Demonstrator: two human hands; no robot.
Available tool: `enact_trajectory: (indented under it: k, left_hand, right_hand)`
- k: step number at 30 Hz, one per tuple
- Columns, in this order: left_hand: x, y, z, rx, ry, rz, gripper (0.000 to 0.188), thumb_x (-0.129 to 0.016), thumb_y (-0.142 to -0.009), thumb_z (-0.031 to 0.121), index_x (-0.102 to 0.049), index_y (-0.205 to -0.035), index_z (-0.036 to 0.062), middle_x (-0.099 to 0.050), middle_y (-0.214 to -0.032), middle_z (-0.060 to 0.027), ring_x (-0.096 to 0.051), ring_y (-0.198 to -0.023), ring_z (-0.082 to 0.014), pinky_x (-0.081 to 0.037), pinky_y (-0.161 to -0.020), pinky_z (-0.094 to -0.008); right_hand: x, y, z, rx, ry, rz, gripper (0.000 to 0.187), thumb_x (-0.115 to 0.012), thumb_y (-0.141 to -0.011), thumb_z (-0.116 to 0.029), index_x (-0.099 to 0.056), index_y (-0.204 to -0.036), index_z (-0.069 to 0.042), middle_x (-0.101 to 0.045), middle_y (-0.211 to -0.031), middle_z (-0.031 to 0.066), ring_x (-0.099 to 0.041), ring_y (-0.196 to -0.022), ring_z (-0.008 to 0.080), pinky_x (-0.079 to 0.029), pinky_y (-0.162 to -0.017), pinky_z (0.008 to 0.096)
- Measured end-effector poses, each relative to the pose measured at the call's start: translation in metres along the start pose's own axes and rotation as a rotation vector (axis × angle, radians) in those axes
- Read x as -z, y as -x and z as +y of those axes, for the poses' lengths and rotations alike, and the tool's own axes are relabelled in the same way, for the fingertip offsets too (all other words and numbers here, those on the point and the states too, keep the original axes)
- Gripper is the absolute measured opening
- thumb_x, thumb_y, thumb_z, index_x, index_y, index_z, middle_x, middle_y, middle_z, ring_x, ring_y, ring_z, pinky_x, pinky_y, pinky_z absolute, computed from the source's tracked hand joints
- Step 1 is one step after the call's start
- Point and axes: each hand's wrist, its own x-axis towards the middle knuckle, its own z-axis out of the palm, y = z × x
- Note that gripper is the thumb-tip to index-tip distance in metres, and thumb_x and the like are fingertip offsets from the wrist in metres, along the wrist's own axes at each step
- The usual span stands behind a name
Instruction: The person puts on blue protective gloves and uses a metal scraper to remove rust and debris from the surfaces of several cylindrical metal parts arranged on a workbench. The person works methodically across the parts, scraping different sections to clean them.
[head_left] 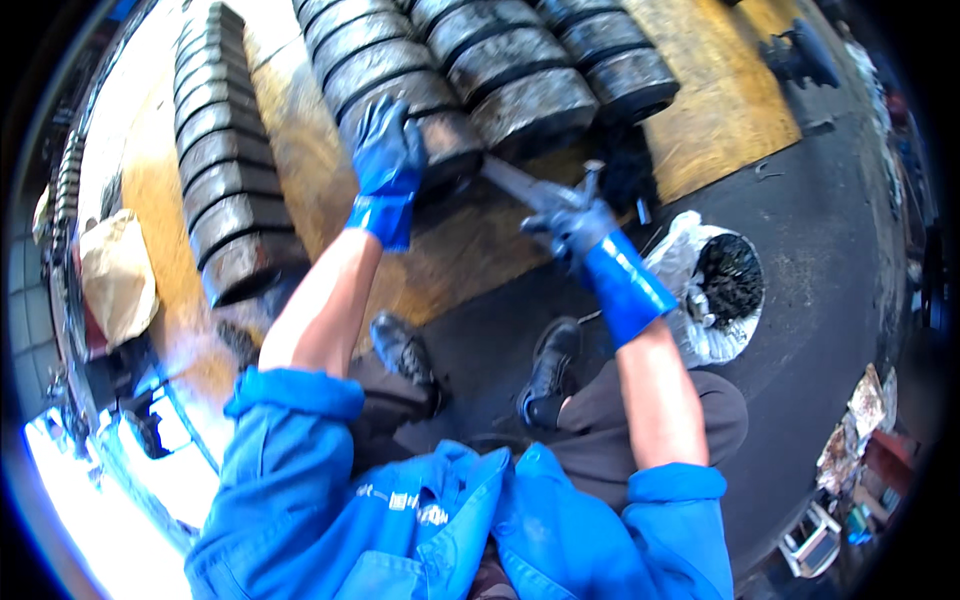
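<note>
Several rows of dark, greasy metal rings lie end to end on a yellow-brown surface. My left hand [388, 165], in a blue rubber glove, rests with fingers stretched out on the near end of one ring row [445, 138]. My gloved right hand [578, 228] is closed around a long grey metal tool [515, 182] that looks like a caliper. The tool's far tip reaches the end ring of that same row; whether it touches cannot be made out. Beside it, another ring row [530, 105] ends just beyond the tool.
A white plastic bag [690, 335] holding black, greasy material stands to the right of my right hand. Another ring row [235, 215] lies to the left, near a tan paper sack or cloth [118, 278]. My shoes [550, 365] are on the dark floor [790, 380]. Clutter lines the right edge.
</note>
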Motion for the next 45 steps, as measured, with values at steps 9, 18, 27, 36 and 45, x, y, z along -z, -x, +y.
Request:
enact_trajectory:
  k: [9,18,27,36,45]
  left_hand:
    - [0.006,0.005,-0.007,0.018,0.037,-0.024,0.034,-0.054,-0.092,0.023,-0.065,-0.117,0.0039,-0.06,-0.128,-0.0235,-0.055,-0.123,-0.0384,-0.041,-0.107,-0.0442]
    - [0.0,-0.002,-0.009,-0.016,0.014,-0.037,0.034,-0.054,-0.091,0.024,-0.064,-0.117,0.0051,-0.06,-0.131,-0.0231,-0.055,-0.122,-0.0396,-0.041,-0.106,-0.0471]
    - [0.01,0.004,-0.008,-0.051,-0.051,-0.038,0.033,-0.052,-0.093,0.022,-0.063,-0.116,0.0017,-0.061,-0.125,-0.0257,-0.055,-0.12,-0.0414,-0.041,-0.105,-0.0478]
    - [0.0,0.006,0.002,-0.082,-0.077,-0.04,0.034,-0.053,-0.093,0.023,-0.064,-0.117,0.0016,-0.061,-0.126,-0.0243,-0.055,-0.12,-0.0408,-0.04,-0.106,-0.0471]
    - [0.006,0.001,-0.003,-0.063,-0.038,-0.061,0.035,-0.052,-0.093,0.024,-0.065,-0.116,0.0017,-0.06,-0.128,-0.0258,-0.053,-0.123,-0.041,-0.039,-0.107,-0.0479]
  right_hand:
    - [-0.029,0.02,-0.016,-0.038,-0.039,0.052,0.051,-0.061,-0.087,0.001,-0.058,-0.136,-0.014,-0.071,-0.081,0.0114,-0.047,-0.043,0.0111,-0.035,-0.039,0.0271]
    - [-0.031,0.011,-0.027,-0.097,0.007,0.076,0.044,-0.051,-0.091,-0.004,-0.055,-0.135,-0.011,-0.073,-0.085,0.0079,-0.048,-0.046,0.0096,-0.034,-0.038,0.0267]
    - [-0.021,0.015,-0.031,-0.086,0.029,-0.009,0.037,-0.049,-0.09,-0.006,-0.055,-0.127,-0.003,-0.074,-0.093,0.0081,-0.044,-0.046,0.0064,-0.033,-0.037,0.0247]
    - [-0.018,0.01,-0.026,-0.11,0.117,0.075,0.026,-0.057,-0.091,-0.009,-0.064,-0.115,-0.008,-0.067,-0.067,0.0056,-0.047,-0.042,0.0116,-0.036,-0.039,0.0283]
    - [-0.026,0.011,-0.023,-0.034,0.159,0.058,0.04,-0.062,-0.089,-0.009,-0.06,-0.129,-0.008,-0.07,-0.075,0.0065,-0.05,-0.045,0.0109,-0.034,-0.039,0.0272]
